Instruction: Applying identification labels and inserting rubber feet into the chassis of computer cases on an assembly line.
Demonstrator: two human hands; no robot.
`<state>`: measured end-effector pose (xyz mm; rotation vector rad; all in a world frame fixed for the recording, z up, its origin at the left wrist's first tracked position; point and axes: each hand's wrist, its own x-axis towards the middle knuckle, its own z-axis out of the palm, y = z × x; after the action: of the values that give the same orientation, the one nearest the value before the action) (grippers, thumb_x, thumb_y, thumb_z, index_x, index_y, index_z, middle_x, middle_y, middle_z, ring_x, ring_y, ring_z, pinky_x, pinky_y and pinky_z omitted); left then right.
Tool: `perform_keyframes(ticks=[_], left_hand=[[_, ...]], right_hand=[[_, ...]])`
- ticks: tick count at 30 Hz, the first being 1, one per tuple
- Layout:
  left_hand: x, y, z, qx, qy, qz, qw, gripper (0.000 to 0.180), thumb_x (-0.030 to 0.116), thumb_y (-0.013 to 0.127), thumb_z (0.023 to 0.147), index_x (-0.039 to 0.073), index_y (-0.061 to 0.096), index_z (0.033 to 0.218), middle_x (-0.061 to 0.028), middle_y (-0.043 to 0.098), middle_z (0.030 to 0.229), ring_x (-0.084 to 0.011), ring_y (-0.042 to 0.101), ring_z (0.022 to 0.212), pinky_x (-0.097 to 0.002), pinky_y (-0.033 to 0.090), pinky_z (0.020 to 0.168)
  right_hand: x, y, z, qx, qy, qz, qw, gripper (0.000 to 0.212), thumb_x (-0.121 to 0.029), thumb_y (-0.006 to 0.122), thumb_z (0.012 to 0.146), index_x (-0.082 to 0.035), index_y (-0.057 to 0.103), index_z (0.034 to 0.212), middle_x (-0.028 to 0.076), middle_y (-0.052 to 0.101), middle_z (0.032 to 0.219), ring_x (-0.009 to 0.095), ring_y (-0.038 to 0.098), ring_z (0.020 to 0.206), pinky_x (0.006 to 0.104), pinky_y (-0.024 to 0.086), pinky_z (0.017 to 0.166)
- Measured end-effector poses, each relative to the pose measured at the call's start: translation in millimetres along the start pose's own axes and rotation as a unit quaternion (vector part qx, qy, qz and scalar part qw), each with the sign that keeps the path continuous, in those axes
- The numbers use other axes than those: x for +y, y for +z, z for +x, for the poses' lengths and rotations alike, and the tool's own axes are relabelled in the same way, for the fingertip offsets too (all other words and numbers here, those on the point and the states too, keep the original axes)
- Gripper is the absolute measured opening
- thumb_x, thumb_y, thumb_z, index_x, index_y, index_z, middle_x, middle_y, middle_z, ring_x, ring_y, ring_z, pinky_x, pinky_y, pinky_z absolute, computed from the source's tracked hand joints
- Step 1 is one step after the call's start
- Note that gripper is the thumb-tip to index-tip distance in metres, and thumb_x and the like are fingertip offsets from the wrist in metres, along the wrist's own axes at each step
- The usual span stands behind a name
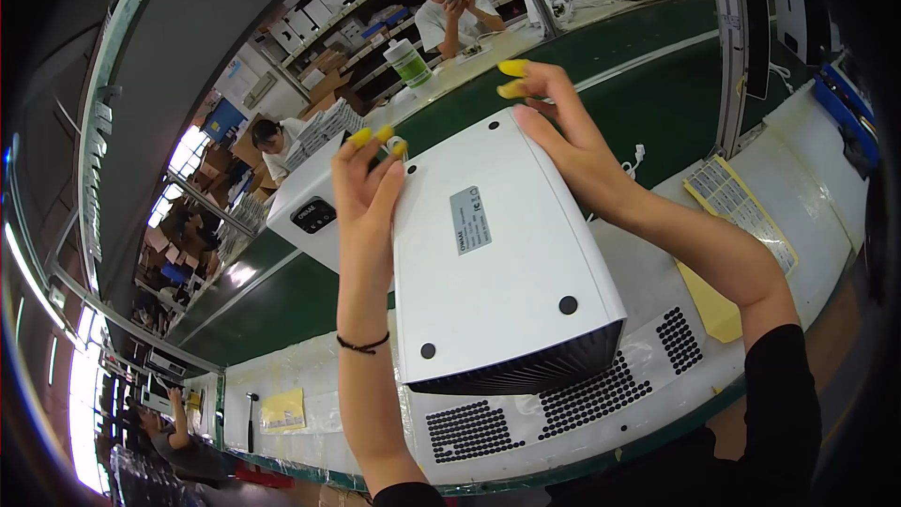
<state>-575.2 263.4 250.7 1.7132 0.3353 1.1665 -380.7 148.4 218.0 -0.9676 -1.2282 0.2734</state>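
A white box-shaped device [511,253] fills the middle, tilted toward me. Round black feet dot the corners of its upper face, and a silver label [470,221] lies between them. Black ribbed venting [526,371] covers its near end. My left hand [366,183] is at the far left edge, thumb along the device, fingers apart and raised. At the far right corner, my right hand [563,127] rests its thumb on or close to the edge, with its fingers stretched out above. Yellow finger covers show on both hands. Whether either palm bears the device's weight is unclear.
Sheets of black round pads [596,399] lie on the worktable before me. Yellow label sheets [741,211] are at right; a hammer-like tool [251,422] is at left. Another white device [305,211] stands behind my left hand, by the green conveyor [648,99]. Co-workers sit beyond.
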Motion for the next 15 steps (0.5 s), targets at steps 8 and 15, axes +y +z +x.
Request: perform_keyframes(ticks=[8,15], left_hand=[[-31.6,7.0,17.1,-0.020,-0.173,-0.226,0.958,0.045,0.014,0.048,0.089,0.002,0.040,0.132,-0.0140,0.062,0.099,-0.0178,0.067,0.078,-0.0242,0.057,0.063],[-21.5,8.4,-7.4,0.058,-0.138,-0.174,0.973,0.035,0.023,0.048,0.097,0.006,0.044,0.128,-0.0059,0.054,0.117,-0.0123,0.053,0.101,-0.0242,0.046,0.084]], right_hand=[[-12.9,-63.2,-85.6,-0.232,-0.314,-0.093,0.916,0.092,-0.061,0.074,0.069,-0.002,0.037,0.129,0.015,0.049,0.108,0.026,0.050,0.103,0.0505,0.034,0.103],[-19.2,-29.1,-113.2,-0.158,-0.163,-0.178,0.957,0.115,-0.054,0.081,0.060,0.006,0.021,0.137,0.018,0.034,0.125,0.032,0.034,0.122,0.0489,0.020,0.110]])
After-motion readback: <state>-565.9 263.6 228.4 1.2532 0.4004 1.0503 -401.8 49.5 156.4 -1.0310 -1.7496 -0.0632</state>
